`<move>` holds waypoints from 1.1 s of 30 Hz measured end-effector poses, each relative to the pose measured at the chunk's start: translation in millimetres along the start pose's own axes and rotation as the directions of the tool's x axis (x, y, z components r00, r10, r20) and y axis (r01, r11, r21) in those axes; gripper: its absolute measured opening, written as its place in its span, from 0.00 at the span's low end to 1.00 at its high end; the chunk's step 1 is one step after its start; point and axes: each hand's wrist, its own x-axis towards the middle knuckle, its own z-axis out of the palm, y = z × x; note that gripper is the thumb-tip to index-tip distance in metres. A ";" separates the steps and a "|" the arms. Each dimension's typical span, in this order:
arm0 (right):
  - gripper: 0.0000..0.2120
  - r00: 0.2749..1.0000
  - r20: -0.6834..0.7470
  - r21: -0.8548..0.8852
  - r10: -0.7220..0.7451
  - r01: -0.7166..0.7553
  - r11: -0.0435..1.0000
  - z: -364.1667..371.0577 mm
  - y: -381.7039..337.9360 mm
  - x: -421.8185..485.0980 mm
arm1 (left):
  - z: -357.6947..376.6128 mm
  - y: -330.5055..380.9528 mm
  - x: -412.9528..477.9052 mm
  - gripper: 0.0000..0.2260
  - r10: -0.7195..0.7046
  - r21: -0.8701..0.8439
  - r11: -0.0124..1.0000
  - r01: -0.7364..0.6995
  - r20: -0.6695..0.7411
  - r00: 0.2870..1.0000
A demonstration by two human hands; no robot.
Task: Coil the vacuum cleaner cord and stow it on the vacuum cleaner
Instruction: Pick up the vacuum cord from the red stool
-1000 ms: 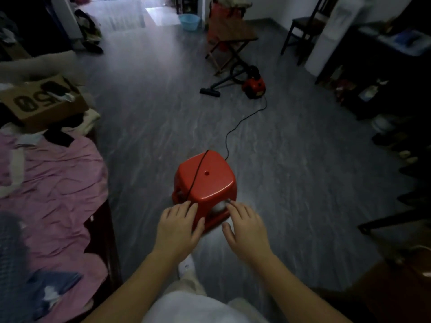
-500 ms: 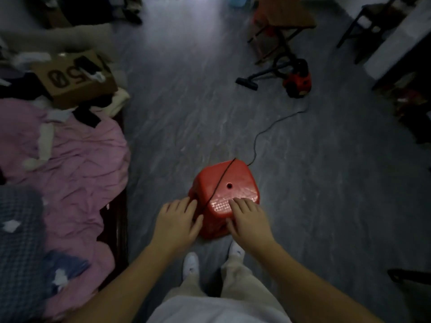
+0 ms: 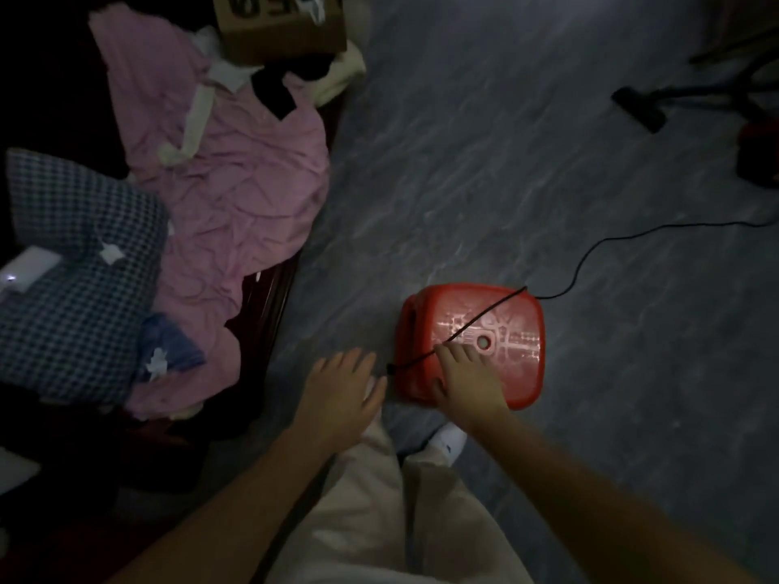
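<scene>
A thin black cord (image 3: pixel 590 255) runs in from the right over the grey floor. It crosses the top of a red plastic stool (image 3: pixel 518 373). Its end (image 3: pixel 390 367) pokes out past the stool's left edge. My right hand (image 3: pixel 463 383) lies flat on the stool, fingers spread, with the index fingertip touching the cord. My left hand (image 3: pixel 341 389) hovers open just left of the stool, close to the cord's end. The red vacuum cleaner body (image 3: pixel 758 158) is cut off by the right edge, and its black floor nozzle (image 3: pixel 640 109) lies beyond it.
A bed fills the left side, with a pink sheet (image 3: pixel 236 196), a checked cloth (image 3: pixel 71 263) and a cardboard box (image 3: pixel 278 27) on it. Its dark wooden frame (image 3: pixel 269 305) is close to my left hand. My legs and white shoe (image 3: pixel 449 442) are below the stool.
The view has tilted down and swung left, so the vacuum cleaner is now at the right edge. My left hand has come off the stool. My right index finger now rests on the cord.
</scene>
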 end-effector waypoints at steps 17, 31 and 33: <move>0.13 0.993 0.115 -0.090 0.024 -0.014 0.996 131.2 93.0 127.8 | 133.5 -22.6 80.6 0.21 0.009 -0.104 0.995 0.008 0.161 0.987; 0.08 0.983 -0.184 0.478 0.019 0.072 0.875 -40.2 86.5 3.7 | -3.6 61.9 66.2 0.32 0.111 -0.253 0.966 -0.056 0.206 0.972; 0.07 0.961 -0.273 0.517 0.054 0.099 0.850 -68.3 80.9 -24.5 | -26.2 80.1 61.7 0.28 0.157 -0.265 0.958 -0.112 0.156 0.975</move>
